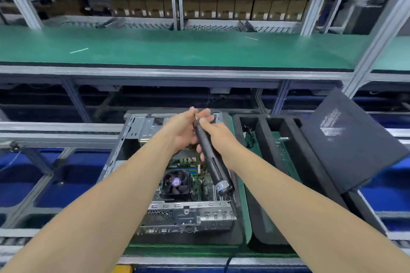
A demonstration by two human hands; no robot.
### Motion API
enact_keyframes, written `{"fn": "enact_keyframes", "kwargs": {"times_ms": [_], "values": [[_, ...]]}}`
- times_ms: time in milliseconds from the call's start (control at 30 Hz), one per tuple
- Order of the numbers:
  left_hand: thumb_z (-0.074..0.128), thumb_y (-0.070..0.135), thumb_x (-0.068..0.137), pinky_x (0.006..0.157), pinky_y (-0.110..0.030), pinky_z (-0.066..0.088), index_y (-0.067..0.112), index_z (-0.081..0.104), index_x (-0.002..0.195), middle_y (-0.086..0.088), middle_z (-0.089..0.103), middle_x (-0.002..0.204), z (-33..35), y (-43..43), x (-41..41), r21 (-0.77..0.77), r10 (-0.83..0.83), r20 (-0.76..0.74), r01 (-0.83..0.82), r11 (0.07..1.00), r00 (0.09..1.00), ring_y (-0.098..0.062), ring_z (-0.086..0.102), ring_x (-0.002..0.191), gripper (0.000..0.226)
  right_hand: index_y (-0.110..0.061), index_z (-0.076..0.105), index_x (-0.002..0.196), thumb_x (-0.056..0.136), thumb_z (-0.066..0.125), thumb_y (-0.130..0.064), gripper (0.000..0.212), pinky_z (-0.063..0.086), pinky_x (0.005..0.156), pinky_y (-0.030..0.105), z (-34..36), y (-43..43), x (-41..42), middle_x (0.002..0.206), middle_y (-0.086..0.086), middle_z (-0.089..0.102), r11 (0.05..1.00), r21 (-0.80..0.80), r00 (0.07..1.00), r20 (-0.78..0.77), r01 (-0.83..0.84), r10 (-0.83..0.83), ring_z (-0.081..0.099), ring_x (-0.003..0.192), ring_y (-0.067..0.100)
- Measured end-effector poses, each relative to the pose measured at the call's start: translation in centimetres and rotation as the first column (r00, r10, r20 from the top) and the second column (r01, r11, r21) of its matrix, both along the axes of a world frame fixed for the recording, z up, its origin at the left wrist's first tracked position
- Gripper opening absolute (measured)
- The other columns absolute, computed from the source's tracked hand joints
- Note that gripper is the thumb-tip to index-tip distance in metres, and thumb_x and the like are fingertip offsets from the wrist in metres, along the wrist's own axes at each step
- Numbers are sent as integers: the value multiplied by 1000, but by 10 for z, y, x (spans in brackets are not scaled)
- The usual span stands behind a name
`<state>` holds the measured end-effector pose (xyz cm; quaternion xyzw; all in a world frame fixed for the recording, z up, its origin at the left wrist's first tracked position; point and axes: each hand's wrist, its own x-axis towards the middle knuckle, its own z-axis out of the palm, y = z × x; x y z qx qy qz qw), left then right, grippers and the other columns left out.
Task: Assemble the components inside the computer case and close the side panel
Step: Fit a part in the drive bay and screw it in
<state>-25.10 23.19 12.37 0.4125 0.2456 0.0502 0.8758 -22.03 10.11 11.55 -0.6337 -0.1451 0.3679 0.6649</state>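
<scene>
An open computer case (137, 126) lies on its side on a green mat, its motherboard and CPU fan (176, 182) exposed. Above it I hold a black electric screwdriver (210, 159), tip pointing up and away, its cable trailing off the lower end. My right hand (218, 133) grips the upper barrel. My left hand (188, 126) pinches at the metal tip (196, 120) with thumb and fingers. The dark side panel (346, 139) leans tilted at the right, off the case.
A black foam tray (266, 122) with slots stands right of the case. A green conveyor belt (177, 46) runs behind, with racks of cardboard boxes beyond. Blue bins (66, 179) sit below at left and right. Metal rails frame the workstation.
</scene>
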Motion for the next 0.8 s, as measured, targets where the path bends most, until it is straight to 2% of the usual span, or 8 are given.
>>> {"fn": "enact_keyframes", "kwargs": {"times_ms": [100, 200, 333, 467, 533, 600, 667, 800], "values": [[40, 38, 111, 62, -34, 55, 17, 58, 92, -11, 75, 85, -2, 2, 23, 21, 42, -138, -39, 999, 990, -28, 72, 80, 34, -8, 64, 120, 107, 57, -46, 40, 57, 49, 34, 0, 28, 8, 84, 15, 72, 990, -34, 984, -110, 138, -141, 67, 61, 25], [42, 27, 107, 64, -30, 50, 12, 60, 72, -8, 65, 64, -1, 15, 49, 13, 41, -279, -39, 999, 959, -24, 59, 61, 43, -16, 74, 114, 110, 57, -33, 25, 61, 87, 46, -3, 47, 26, 112, 18, 76, 970, -12, 933, -271, 244, -238, 72, 95, 32], [28, 15, 107, 68, -25, 42, 10, 44, 74, -3, 43, 70, 4, 38, 81, -322, 144, -290, -239, 916, 946, -17, 39, 58, 37, -26, 69, 75, 97, 62, -19, 24, 50, 67, 28, 1, 30, 47, 79, -7, 72, 929, -165, 943, 32, 331, -330, 61, 76, 19], [34, 22, 108, 70, -28, 54, 5, 55, 94, -7, 59, 84, 0, 43, 101, -338, 174, -316, -282, 898, 933, -19, 55, 64, 31, -15, 69, 100, 102, 63, -26, 12, 55, 79, 21, 4, 41, 74, 103, 2, 68, 962, -167, 941, 299, 216, -159, 64, 87, 9], [36, 20, 108, 89, -36, 57, 6, 59, 108, -11, 66, 104, -5, 38, 112, -282, 179, -322, -274, 919, 930, -25, 68, 88, 28, -18, 63, 104, 107, 55, -16, 9, 49, 80, 9, -1, 42, 83, 118, 1, 61, 974, -196, 836, 549, 116, 11, 60, 103, 4], [34, 18, 109, 94, -42, 56, 5, 60, 116, -14, 68, 110, -11, 37, 121, -314, 152, -297, -246, 917, 943, -27, 69, 106, 30, -5, 68, 118, 100, 64, 0, 20, 43, 96, 5, -6, 40, 87, 136, 13, 62, 988, -112, 788, 615, 106, -15, 56, 127, 7], [30, 16, 109, 81, -40, 57, 0, 60, 107, -16, 71, 89, -15, 43, 124, -377, 83, -261, -181, 909, 962, -26, 70, 88, 35, 5, 71, 111, 87, 70, 15, 26, 44, 109, 18, -18, 38, 86, 123, 13, 71, 976, 69, 670, 716, 207, -193, 64, 122, 8], [33, 8, 107, 66, -43, 63, -4, 57, 115, -25, 75, 93, -29, 58, 117, -116, -112, -320, 78, 990, 941, -32, 76, 82, 28, -3, 70, 94, 83, 67, 15, 21, 57, 99, 43, -10, 39, 104, 102, 14, 74, 967, 151, 743, 619, 207, -255, 71, 102, 25]]}}
